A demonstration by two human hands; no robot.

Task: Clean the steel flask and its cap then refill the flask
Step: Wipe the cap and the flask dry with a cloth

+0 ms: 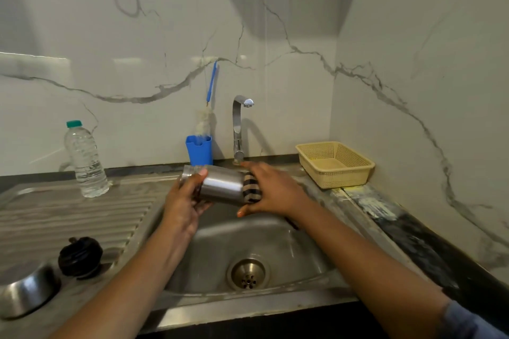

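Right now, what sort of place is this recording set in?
Probably a home kitchen: a steel sink with ribbed drainboard, a tap against the marble-look wall, and a bottle brush standing in a blue cup.

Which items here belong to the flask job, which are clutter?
Job: cylindrical steel flask, gripped by left hand; dark striped cloth in right hand; black round cap; chrome tap; clear plastic water bottle, probably for refill.
Idle: beige plastic mesh basket; steel bowl; blue-handled bottle brush in blue plastic cup.
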